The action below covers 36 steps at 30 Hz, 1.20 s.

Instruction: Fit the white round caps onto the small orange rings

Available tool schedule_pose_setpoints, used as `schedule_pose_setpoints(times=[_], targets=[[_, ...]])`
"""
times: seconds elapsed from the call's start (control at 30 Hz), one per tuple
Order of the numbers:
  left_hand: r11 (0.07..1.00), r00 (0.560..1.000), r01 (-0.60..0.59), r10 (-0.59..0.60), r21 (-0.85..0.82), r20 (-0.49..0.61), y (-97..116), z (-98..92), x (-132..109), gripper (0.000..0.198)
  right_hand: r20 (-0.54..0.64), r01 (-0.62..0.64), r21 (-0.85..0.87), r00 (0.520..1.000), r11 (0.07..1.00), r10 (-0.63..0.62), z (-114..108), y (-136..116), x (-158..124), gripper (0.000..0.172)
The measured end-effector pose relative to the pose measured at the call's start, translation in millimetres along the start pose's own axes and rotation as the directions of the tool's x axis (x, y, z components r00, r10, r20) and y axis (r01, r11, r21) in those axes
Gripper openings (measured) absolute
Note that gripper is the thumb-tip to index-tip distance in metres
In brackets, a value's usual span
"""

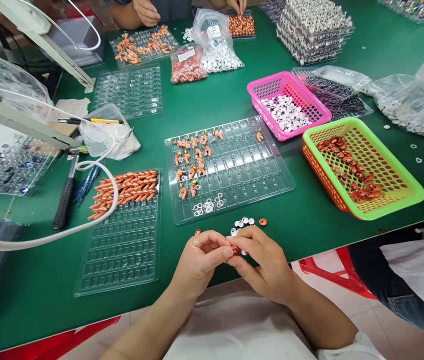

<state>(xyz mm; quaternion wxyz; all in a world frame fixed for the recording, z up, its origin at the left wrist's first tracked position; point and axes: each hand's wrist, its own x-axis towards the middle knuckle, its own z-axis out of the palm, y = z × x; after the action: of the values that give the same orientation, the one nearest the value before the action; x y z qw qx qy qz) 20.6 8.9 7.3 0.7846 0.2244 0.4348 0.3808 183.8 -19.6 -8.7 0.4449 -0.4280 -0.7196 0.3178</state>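
Observation:
My left hand [201, 260] and my right hand [266, 257] meet at the table's near edge, fingers pinched together. Between their fingertips sits a small orange round piece [235, 249], mostly covered. Just beyond my right hand lie several small white discs [242, 222] and a loose orange ring-like piece [263, 221]. Another orange piece [197, 232] peeks out behind my left hand. Farther on, a clear plastic tray [242, 185] carries small orange curved parts [193, 173] with yellow-and-black tips at its left side, and white rings [208, 205] along its near edge.
At right stand a green basket [409, 192] of orange round pieces and a pink basket [253, 90] of white discs. Left are a hammer [65, 202], a white cable [112, 200] and a tray [122, 250] of copper-coloured parts. A co-worker's hands [146, 12] work across the table.

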Motion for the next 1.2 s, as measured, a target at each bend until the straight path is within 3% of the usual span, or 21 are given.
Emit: schedule_pose_setpoints(times=[0.27, 0.53, 0.67, 0.83, 1.2], targets=[[1.000, 0.999, -0.004, 0.003, 0.002, 0.042, -2, 1.3, -4, 0.020, -0.048, 0.070, -0.027, 0.996, 0.997, -0.071, 2, 2, -4, 0.025], [1.000, 0.992, 0.005, -0.006, 0.015, 0.129, -3, -5.4, -10, 0.026, -0.020, 0.070, -0.071, 0.997, 0.995, -0.072, -2, 3, -5, 0.025], [0.982, 0.988, -0.072, 0.045, 0.176, 0.150, -1, -4.4, -14, 0.050, -0.005, 0.103, -0.112, 0.995, 0.988, -0.104, -5, 3, -5, 0.024], [0.887, 0.979, -0.194, 0.149, 0.419, 0.137, 0, -2.2, -16, 0.047, 0.018, 0.143, -0.127, 0.990, 0.982, -0.142, -6, 3, -6, 0.027], [0.786, 0.944, -0.330, 0.274, 0.522, 0.184, -2, -1.3, -17, 0.045, 0.046, 0.203, -0.200, 0.979, 0.959, -0.198, -9, 5, -10, 0.032]])
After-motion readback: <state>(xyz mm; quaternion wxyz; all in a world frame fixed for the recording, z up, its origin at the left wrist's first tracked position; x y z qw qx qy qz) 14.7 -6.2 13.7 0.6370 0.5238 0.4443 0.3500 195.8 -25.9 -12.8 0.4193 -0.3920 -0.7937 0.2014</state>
